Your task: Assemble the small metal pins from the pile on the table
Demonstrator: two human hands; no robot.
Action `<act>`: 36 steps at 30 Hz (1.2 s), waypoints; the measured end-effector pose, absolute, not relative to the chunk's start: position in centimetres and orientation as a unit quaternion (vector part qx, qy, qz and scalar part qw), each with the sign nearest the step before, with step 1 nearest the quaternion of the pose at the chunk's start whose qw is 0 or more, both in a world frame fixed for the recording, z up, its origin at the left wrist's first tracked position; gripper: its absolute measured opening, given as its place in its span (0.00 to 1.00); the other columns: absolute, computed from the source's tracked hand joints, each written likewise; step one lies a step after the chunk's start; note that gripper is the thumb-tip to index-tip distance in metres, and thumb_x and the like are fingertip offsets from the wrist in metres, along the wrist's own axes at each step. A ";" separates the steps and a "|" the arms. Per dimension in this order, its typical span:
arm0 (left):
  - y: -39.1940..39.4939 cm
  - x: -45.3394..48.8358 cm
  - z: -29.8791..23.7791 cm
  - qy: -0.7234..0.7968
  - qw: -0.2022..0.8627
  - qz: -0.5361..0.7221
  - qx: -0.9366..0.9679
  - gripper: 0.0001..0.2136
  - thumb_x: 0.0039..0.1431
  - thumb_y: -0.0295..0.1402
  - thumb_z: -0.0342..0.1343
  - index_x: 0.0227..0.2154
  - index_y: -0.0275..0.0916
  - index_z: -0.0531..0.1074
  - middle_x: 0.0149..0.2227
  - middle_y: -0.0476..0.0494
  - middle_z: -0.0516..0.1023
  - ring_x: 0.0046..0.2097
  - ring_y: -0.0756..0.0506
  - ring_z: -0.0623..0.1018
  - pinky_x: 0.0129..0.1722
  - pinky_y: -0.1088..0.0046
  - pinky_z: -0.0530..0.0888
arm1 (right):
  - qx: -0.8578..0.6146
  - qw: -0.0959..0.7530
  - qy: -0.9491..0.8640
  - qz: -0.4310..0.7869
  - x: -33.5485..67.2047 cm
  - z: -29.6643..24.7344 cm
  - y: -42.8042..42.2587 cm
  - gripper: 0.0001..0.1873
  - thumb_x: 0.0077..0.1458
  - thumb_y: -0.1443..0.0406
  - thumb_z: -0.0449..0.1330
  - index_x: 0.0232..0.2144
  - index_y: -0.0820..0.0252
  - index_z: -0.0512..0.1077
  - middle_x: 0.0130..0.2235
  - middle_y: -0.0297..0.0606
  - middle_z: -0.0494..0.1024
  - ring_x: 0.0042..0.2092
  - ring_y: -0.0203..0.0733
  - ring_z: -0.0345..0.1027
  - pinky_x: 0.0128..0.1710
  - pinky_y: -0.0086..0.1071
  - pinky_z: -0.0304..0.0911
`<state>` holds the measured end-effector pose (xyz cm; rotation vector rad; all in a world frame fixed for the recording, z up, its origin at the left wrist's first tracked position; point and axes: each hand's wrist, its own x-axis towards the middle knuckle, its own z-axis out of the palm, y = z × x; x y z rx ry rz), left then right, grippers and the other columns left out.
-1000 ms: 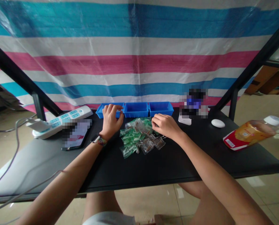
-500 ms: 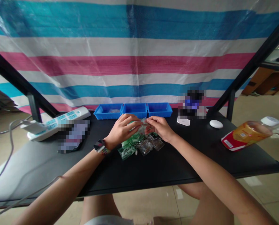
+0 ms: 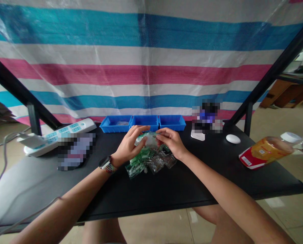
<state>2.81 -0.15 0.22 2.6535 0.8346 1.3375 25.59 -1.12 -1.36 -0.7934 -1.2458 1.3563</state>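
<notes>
A heap of small clear plastic bags (image 3: 148, 159) with green and brown parts lies in the middle of the black table (image 3: 166, 184). Both hands meet just above the heap. My left hand (image 3: 131, 144) and my right hand (image 3: 170, 140) pinch one small clear bag (image 3: 149, 139) between their fingertips. A watch with a striped band sits on my left wrist. Three blue bins (image 3: 142, 122) stand in a row right behind the hands; the left one holds a few clear bags.
A white power strip (image 3: 57, 135) and a blurred phone (image 3: 73, 150) lie at the left, with grey cables hanging off the edge. At the right are a white stand with a blurred object (image 3: 204, 118), a white puck (image 3: 232, 139) and a lying bottle (image 3: 267, 150). A striped tarp hangs behind.
My left hand came back from the left blue bin to the heap. Both hands now hold one small bag lifted above the pile.
</notes>
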 end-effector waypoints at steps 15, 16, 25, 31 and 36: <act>1.1 2.4 -0.1 0.311 -0.004 0.484 0.818 0.04 0.71 0.34 0.61 0.42 0.41 0.79 0.38 0.44 0.83 0.42 0.43 0.78 0.46 0.62 0.76 | -0.368 0.529 -0.545 0.537 26.3 -1.2 -1.1 0.15 0.58 0.53 0.66 0.41 0.57 0.77 0.28 0.33 0.80 0.27 0.41 0.74 0.29 0.35 0.69; 1.5 2.1 -0.2 0.355 0.006 0.503 0.788 0.06 0.71 0.35 0.60 0.39 0.41 0.79 0.35 0.45 0.82 0.39 0.44 0.77 0.45 0.63 0.76 | -0.387 0.536 -0.559 0.500 26.5 -1.2 -0.9 0.12 0.59 0.55 0.65 0.40 0.57 0.77 0.28 0.33 0.80 0.27 0.41 0.74 0.29 0.35 0.68; 5.1 -1.7 -0.2 0.561 0.105 0.571 0.590 0.18 0.64 0.47 0.62 0.24 0.39 0.77 0.24 0.47 0.78 0.28 0.47 0.73 0.31 0.71 0.67 | -0.339 0.379 -0.853 0.117 27.5 -0.6 -1.5 0.02 0.58 0.68 0.67 0.36 0.57 0.78 0.39 0.39 0.82 0.43 0.48 0.72 0.47 0.42 0.68; 5.5 -2.6 -0.7 0.559 0.139 0.596 0.559 0.26 0.70 0.49 0.51 0.19 0.40 0.73 0.18 0.48 0.69 0.24 0.48 0.70 0.29 0.71 0.64 | -0.346 0.301 -0.888 0.046 27.2 -1.1 -1.9 0.11 0.57 0.66 0.73 0.42 0.59 0.81 0.42 0.44 0.80 0.46 0.52 0.70 0.49 0.45 0.70; 4.8 -1.8 -0.7 0.545 0.124 0.565 0.607 0.22 0.68 0.43 0.53 0.20 0.39 0.74 0.19 0.49 0.69 0.24 0.49 0.69 0.27 0.71 0.62 | -0.337 0.288 -0.897 -0.013 26.9 -1.7 -1.7 0.03 0.61 0.69 0.68 0.38 0.60 0.82 0.38 0.43 0.79 0.45 0.51 0.69 0.48 0.44 0.70</act>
